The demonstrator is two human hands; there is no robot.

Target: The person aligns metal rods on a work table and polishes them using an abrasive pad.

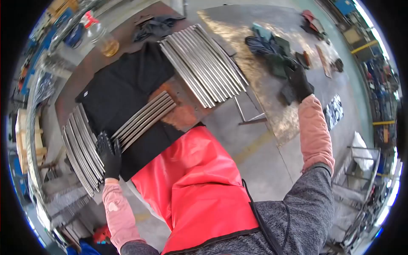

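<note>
My left hand, in a black dotted glove, lies with fingers stretched out between two groups of metal tubes. Its fingers touch the near ends of the short row of tubes on the black cloth. On its other side is the left bundle of tubes. My right hand, also gloved in black, reaches over the right-hand table to a dark rag and seems closed on it; its fingers are blurred. Dark crumpled cloths lie just beyond that hand.
A wide row of tubes covers the right side of the brown table. A clear bottle with a red top stands at the back left. On the right-hand table lie a flat bar and a red-and-dark cloth.
</note>
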